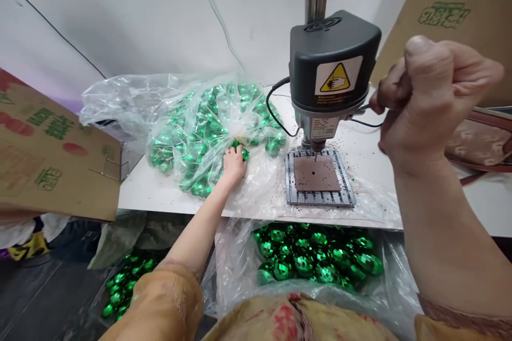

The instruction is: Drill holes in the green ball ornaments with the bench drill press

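Observation:
My left hand point(234, 164) reaches into the opening of a clear plastic bag point(256, 141) and curls over a shiny green faceted ball point(244, 154). Many more such balls fill the bag. My right hand point(428, 90) is raised in a fist beside a black bench drill head point(332, 58), gripping what looks like its thin metal feed lever point(363, 110). The drill bit point(315, 156) points down at a brown pad point(317, 173) on a slotted metal base point(320, 197).
A second open bag of green balls point(314, 258) sits below the white table's front edge point(260, 216), and more balls point(124, 282) lie on the floor at left. Cardboard sheets point(52, 149) stand at left and back right. Dark drilling debris is scattered around the drill base.

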Demonstrator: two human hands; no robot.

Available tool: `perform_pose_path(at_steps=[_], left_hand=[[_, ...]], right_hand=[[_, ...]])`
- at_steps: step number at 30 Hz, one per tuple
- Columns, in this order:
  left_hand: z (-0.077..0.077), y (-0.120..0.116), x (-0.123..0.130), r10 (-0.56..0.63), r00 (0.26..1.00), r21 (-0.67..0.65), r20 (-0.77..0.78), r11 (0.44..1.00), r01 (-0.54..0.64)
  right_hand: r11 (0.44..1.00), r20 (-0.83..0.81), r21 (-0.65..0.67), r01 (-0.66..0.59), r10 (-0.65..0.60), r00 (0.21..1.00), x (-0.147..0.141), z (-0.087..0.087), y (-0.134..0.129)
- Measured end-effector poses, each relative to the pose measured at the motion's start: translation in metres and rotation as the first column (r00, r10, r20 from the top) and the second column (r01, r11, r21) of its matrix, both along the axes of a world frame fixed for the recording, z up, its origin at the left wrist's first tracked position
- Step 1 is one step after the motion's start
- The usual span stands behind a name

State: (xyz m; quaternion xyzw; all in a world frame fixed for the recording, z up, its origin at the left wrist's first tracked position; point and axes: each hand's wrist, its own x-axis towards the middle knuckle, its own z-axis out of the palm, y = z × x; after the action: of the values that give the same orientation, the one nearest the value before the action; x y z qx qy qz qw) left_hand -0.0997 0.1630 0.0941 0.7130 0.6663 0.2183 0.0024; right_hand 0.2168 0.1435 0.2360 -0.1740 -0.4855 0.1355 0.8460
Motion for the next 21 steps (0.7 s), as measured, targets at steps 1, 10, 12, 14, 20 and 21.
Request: perform_pose_path(at_steps=[1, 10, 12, 14, 20, 21], left_hand=[[0.000, 0.007, -0.005, 0.006, 1.000, -0.016, 0.005, 1.000, -0.006], [0.010, -0.040, 0.032, -0.289, 0.628, 0.096, 0.722, 0.942, 0.322], [0.009, -0.062, 0.057, -0.319, 0.467, 0.066, 0.825, 0.875, 0.480], [0.003, -0.075, 0.081, -0.299, 0.402, 0.006, 0.865, 0.809, 0.588], [-0.023, -0.060, 0.112, -0.298, 0.641, -0.066, 0.708, 0.875, 0.480], [-0.024, -0.054, 0.113, -0.320, 0.662, -0.060, 0.678, 0.873, 0.484]], right_hand=[[1.000, 0.000, -0.010, 0.000, 0.000, 1.000, 0.000, 0.000, -0.001], [1.000, -0.023, -0.001, -0.004, 0.004, 1.000, -0.002, 0.000, -0.001], [1.000, -0.039, 0.010, -0.021, 0.021, 0.999, -0.003, 0.000, 0.001], [0.999, -0.043, 0.014, -0.032, 0.032, 0.999, -0.003, 0.000, 0.002], [0.999, -0.003, 0.020, -0.032, 0.032, 0.999, -0.002, -0.003, 0.000], [0.999, 0.005, 0.013, -0.030, 0.030, 1.000, -0.002, -0.004, 0.000]])
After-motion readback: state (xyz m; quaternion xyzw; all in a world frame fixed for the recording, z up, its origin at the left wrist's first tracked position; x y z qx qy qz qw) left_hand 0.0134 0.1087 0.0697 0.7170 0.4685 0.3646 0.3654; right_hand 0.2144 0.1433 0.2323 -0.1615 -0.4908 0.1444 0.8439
